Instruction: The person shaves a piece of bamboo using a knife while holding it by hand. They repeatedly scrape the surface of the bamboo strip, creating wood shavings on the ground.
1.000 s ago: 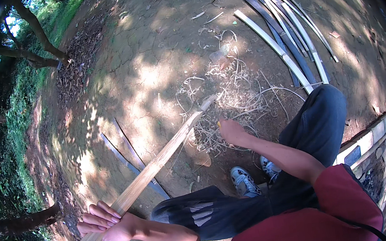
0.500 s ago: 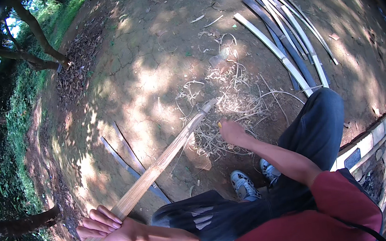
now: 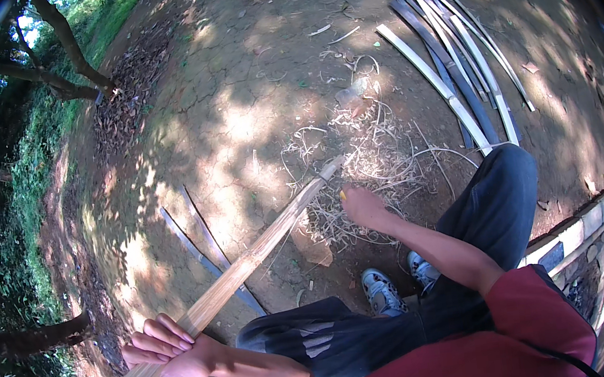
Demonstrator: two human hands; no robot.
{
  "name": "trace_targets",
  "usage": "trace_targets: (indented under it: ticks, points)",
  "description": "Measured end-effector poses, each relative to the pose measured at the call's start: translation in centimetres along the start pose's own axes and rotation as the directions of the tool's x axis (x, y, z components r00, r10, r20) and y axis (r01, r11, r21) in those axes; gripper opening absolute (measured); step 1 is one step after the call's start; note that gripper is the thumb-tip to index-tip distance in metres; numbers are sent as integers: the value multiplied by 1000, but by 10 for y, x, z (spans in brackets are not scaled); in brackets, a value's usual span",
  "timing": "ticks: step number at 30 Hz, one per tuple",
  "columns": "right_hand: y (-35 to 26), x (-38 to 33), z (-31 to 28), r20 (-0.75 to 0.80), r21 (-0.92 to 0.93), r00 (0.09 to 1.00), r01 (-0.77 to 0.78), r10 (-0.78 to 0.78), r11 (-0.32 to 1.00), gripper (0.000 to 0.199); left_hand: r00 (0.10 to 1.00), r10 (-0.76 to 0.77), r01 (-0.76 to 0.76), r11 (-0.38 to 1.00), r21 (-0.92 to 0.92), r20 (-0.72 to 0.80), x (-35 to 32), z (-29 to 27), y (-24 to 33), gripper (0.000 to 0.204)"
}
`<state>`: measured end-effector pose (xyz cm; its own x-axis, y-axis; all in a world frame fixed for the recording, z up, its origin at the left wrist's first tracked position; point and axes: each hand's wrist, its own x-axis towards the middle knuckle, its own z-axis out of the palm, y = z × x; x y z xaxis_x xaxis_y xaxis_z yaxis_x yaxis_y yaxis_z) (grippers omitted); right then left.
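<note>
My left hand (image 3: 163, 353) is closed around a long split bamboo pole (image 3: 250, 255), near its lower end. The pole slants up to the right, and its far tip rests on the dirt by a heap of pale shavings (image 3: 358, 160). My right hand (image 3: 364, 207) hovers just right of that tip, over the shavings. Its fingers curl down and something small and yellow shows at them; I cannot tell whether it holds anything. My knees in dark trousers and my two shoes (image 3: 399, 285) are below it.
Several long bamboo strips (image 3: 451, 60) lie fanned on the ground at the upper right. Two thin dark strips (image 3: 204, 248) lie under the pole. Tree trunks (image 3: 70, 51) and grass border the left side. A low masonry edge (image 3: 582, 231) runs at the right.
The pole's far tip and my right hand have stayed almost in place. My left hand has shifted slightly on the pole's lower end.
</note>
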<state>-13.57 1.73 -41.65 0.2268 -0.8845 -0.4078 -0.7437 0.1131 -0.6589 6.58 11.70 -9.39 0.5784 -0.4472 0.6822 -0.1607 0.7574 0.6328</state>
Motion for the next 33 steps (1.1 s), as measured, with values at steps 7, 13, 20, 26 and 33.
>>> trace_targets:
  ticks: [7, 13, 20, 26, 33]
  points:
    - [6, 3, -5, -20, -49, 999, 31, -32, 998, 24, 998, -20, 21, 1000, 11, -55, 8, -3, -7, 71]
    - [-25, -24, -25, 32, -112, 996, 80, -77, 990, 27, 1000, -31, 31, 999, -14, -3, 5, -8, -4, 70]
    - [-26, -32, -18, 82, -94, 996, 46, -39, 995, 26, 989, 2, 14, 993, 113, -148, 8, -9, -10, 70]
    - [-40, -50, -32, 76, -136, 996, 47, -37, 990, 22, 1000, -31, 30, 999, 23, 7, 8, -18, -6, 71]
    - [-37, -55, -26, 44, -107, 994, 104, -99, 989, 21, 982, -23, 51, 988, 146, -185, 9, -7, -15, 71]
